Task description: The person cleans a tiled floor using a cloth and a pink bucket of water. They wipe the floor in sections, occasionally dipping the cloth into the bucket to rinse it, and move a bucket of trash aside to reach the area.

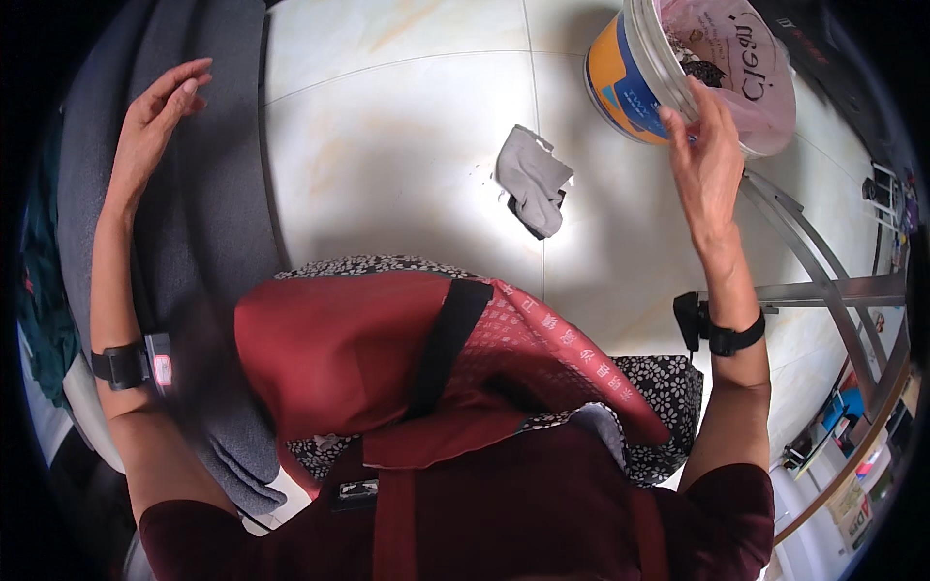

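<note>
My left hand (163, 102) is raised over the grey cushioned seat (218, 167) at the left; its fingers are loosely curled and nothing shows in it. At the upper right, my right hand (705, 156) is at the rim of a plastic bucket (632, 80), thumb on the outer side and fingers over the edge. A pink plastic bag (763, 80) with printed writing lines this bucket, and dark scraps (701, 71) lie inside. On the floor before me lies a crumpled grey cloth (534, 174), with a dark piece partly hidden under it and small crumbs beside it.
Pale tiles (392, 160) cover the floor. A metal frame (821, 290) stands at the right, near my right forearm. Beyond it are shelves with assorted items (843, 414). A red apron (341, 348) lies over my lap, above patterned black-and-white fabric (661, 392).
</note>
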`<move>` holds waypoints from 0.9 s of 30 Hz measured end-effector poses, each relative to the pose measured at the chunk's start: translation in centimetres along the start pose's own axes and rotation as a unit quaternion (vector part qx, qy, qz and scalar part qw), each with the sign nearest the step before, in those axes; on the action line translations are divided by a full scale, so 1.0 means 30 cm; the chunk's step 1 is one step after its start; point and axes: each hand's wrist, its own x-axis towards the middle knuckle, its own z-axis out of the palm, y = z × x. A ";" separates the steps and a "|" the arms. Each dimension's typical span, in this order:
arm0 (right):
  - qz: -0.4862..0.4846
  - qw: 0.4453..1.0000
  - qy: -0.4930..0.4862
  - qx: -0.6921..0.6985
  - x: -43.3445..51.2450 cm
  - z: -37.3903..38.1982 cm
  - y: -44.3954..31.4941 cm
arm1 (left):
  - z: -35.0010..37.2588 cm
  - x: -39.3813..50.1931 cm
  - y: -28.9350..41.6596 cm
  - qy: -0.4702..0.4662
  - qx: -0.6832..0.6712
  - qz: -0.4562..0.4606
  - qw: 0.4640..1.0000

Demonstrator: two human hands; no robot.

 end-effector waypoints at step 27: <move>0.156 0.923 -0.251 0.246 -0.329 0.459 0.205 | 0.011 -0.013 0.093 -0.013 -0.029 0.038 0.999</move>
